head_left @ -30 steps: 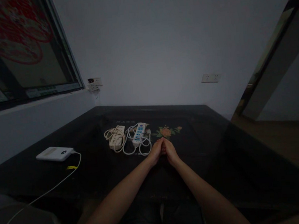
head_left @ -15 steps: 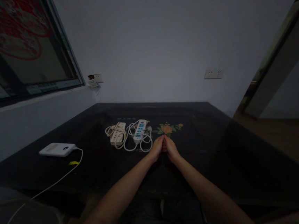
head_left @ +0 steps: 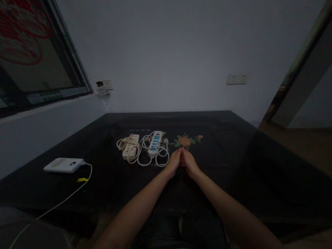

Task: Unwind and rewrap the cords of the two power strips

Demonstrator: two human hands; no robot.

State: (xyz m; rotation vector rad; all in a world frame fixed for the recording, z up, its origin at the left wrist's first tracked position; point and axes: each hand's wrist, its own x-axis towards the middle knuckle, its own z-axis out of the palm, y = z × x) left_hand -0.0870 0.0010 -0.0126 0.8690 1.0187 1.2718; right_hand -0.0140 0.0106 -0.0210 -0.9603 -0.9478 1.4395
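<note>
My left hand point(head_left: 174, 163) and my right hand point(head_left: 190, 163) rest together on the dark table point(head_left: 116, 189), their thumb sides touching. Both are closed, fingers curled inward and partly hidden; no object shows in them. Just left of my left hand lies a white power strip with blue sockets point(head_left: 156, 142), its white cord looped over and around it. Further left is a beige power strip point(head_left: 131, 150) wrapped in its own cord. A printed orange flower point(head_left: 185, 141) decorates the tabletop just beyond my fingertips.
At the left of the table lies a white power bank point(head_left: 63, 165), its white cable point(head_left: 61, 203) running off the near edge. Beside the cable is a yellow tag point(head_left: 82, 180). Wall sockets point(head_left: 237, 79) sit on the back wall; a window point(head_left: 33, 74) is at left.
The view has tilted very slightly, shifting the scene a few pixels upward. Both hands stay together in the same place, and the power strips have not moved.
</note>
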